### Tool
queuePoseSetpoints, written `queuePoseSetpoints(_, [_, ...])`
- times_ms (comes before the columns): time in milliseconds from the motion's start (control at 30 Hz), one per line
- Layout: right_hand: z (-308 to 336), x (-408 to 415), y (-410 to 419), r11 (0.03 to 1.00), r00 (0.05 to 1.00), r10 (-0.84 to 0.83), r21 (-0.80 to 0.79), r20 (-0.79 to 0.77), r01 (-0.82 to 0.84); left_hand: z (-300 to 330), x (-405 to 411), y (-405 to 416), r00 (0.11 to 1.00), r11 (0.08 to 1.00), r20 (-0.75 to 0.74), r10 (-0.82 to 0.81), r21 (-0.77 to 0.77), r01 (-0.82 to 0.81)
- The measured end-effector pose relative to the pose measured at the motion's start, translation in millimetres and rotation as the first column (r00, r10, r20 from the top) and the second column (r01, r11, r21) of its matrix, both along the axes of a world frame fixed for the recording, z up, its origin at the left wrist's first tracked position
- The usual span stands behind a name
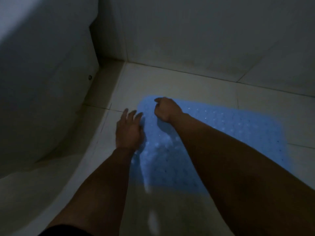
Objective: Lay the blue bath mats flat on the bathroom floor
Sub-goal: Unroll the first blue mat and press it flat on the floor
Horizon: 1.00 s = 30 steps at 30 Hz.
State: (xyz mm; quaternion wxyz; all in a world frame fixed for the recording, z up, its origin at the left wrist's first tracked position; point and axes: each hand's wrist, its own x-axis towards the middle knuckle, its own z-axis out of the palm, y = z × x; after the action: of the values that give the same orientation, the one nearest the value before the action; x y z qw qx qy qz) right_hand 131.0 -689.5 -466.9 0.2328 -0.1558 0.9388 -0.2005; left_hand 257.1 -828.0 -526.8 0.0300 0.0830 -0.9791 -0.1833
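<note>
A light blue bath mat (221,133) with small holes and bumps lies spread on the pale tiled floor (170,82), its far left corner near the wall. My left hand (128,130) reaches over the mat's left edge with straight fingers, touching it at the edge. My right hand (166,109) is over the far left corner of the mat with its fingers curled under; whether they pinch the mat is hidden. The light is dim and only one mat is in view.
A large white curved fixture (42,82), like a tub or basin side, fills the left. The tiled wall (204,31) runs along the far side and meets the floor just beyond the mat.
</note>
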Motion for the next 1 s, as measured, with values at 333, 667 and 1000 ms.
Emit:
queuePoseSetpoints(333, [-47.6,37.8,101.9,0.974,0.968,-0.139,-0.206,-0.211,0.095,-63.5,24.1,75.6,0.936,0.921,0.169,-0.309,-0.192,0.339])
queuePoseSetpoints(667, [-79.1,71.7,161.4,0.991,0.902,-0.063,-0.132,-0.427,0.007,-64.2,19.9,72.9,0.920,0.922,0.182,-0.347,-0.114,0.370])
queuePoseSetpoints(1000, [-64.0,106.6,91.7,0.995,0.988,-0.007,0.102,-0.152,0.023,17.4,-16.7,48.5,0.985,0.986,0.059,-0.163,0.044,0.161])
